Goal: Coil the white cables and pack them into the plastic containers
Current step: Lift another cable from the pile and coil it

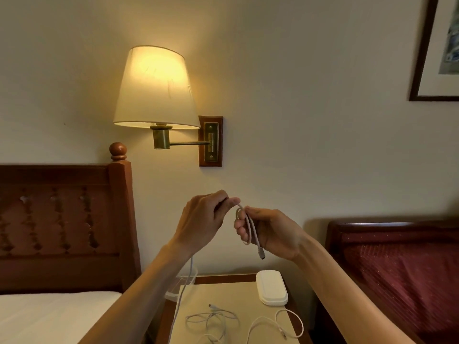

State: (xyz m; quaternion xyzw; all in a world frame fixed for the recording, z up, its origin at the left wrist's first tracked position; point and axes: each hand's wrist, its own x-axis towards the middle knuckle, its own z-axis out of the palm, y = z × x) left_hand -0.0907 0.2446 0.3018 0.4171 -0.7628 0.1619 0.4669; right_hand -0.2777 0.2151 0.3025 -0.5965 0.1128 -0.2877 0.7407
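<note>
Head view: the right hand (270, 232) grips a folded white cable (248, 229) above the bench (238, 294); its loop runs vertically, connector end down. The left hand (206, 219) pinches the loop's top, and the cable's tail hangs toward the bench.

glossy wooden headboard (62, 214), brass lamp arm (188, 143), clear plastic container (182, 286).

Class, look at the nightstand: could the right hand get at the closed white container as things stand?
Probably yes, but not at once. The right hand grips the coiled cable above the nightstand. The white container lies below it with nothing visible between; the fingers must first release the cable.
</note>
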